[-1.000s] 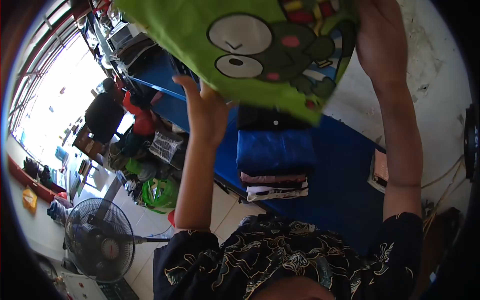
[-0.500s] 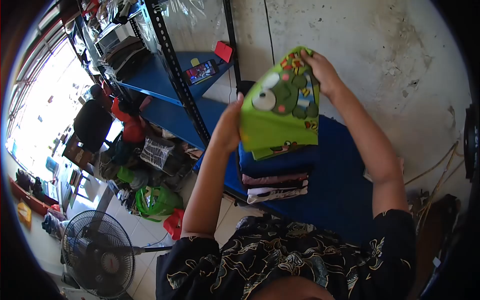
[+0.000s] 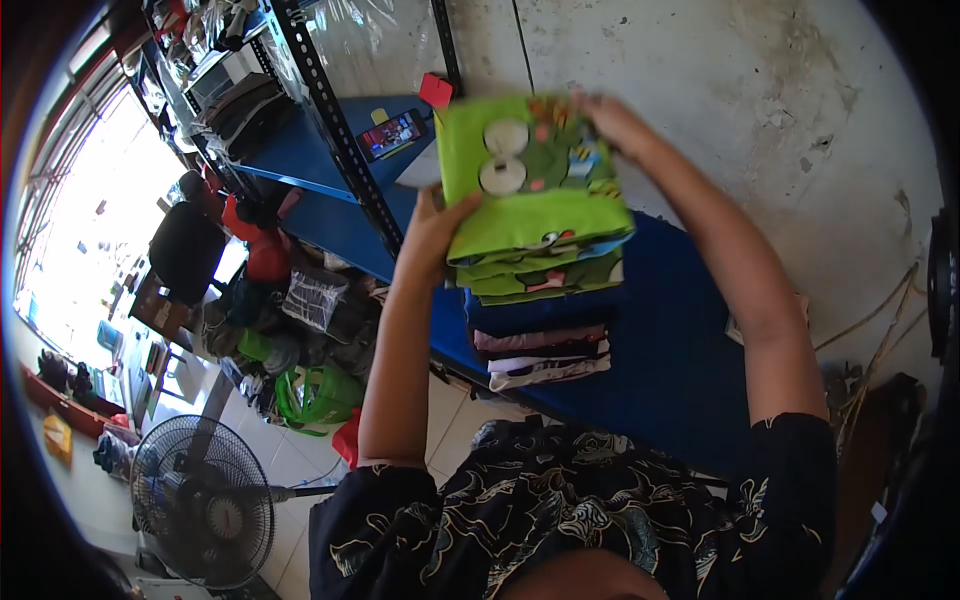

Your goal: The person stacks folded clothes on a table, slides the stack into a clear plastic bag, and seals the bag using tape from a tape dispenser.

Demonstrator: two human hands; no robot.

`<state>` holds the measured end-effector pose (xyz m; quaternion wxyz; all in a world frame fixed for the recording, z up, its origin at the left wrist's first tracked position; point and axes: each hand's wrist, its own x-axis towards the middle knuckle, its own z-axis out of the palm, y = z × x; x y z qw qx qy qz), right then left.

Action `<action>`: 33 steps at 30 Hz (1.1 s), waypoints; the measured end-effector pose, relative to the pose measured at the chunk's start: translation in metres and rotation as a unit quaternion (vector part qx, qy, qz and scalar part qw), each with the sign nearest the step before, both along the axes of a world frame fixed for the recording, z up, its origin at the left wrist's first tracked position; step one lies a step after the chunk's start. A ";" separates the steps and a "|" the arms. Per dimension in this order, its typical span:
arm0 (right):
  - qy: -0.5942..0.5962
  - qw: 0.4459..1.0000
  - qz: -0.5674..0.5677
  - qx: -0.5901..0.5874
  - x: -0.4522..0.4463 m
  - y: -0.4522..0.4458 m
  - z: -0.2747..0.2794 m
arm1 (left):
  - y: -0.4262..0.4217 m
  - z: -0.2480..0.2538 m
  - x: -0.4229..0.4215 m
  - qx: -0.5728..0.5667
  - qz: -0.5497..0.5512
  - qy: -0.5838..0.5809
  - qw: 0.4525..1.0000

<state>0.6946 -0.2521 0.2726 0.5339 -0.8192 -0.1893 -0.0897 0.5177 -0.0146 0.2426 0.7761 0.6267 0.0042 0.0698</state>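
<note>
A bright green folded cloth (image 3: 530, 215) with a cartoon frog print lies over other green folds at the top of a clothes stack. My left hand (image 3: 435, 228) grips its left edge, thumb on top. At the far right corner, my right hand (image 3: 612, 125) pinches the cloth; its fingertips are blurred. Beneath the green layers are dark blue folds, then pink and white folded garments (image 3: 545, 368). The stack stands on a blue surface (image 3: 675, 330).
Left of the stack, a metal rack post (image 3: 345, 140) rises beside a blue shelf with a phone (image 3: 392, 134) and a red card (image 3: 436, 90). A standing fan (image 3: 203, 500) and a green bag (image 3: 318, 396) are at lower left. A stained wall (image 3: 700, 100) is behind.
The green cloth has moved left and down from a tilted, raised position, and now lies flatter on the stack. Both hands have shifted left with it. More green layers show underneath.
</note>
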 end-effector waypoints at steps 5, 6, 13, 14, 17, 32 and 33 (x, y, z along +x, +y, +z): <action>0.180 0.981 -0.051 -0.053 -0.074 0.000 -0.049 | -0.003 -0.042 -0.007 0.109 0.041 0.017 0.993; 0.064 0.990 -0.063 -0.106 -0.079 0.001 -0.050 | -0.007 -0.040 -0.014 0.113 0.041 0.002 0.993; -0.016 0.980 -0.009 -0.196 -0.086 -0.010 -0.039 | -0.016 -0.034 -0.020 0.188 0.034 -0.014 0.981; -0.015 0.981 -0.012 -0.193 -0.087 -0.010 -0.044 | -0.015 -0.026 -0.025 0.321 0.072 -0.002 0.944; -0.203 0.942 -0.091 -0.251 -0.089 -0.005 -0.051 | -0.026 0.008 -0.025 0.517 0.179 -0.058 0.835; -0.246 0.937 -0.247 -0.041 -0.184 -0.110 -0.083 | 0.009 -0.069 0.092 0.470 0.062 -0.114 0.873; -0.298 0.875 -0.371 -0.091 -0.189 -0.157 -0.103 | 0.010 -0.070 0.095 0.463 0.067 -0.121 0.875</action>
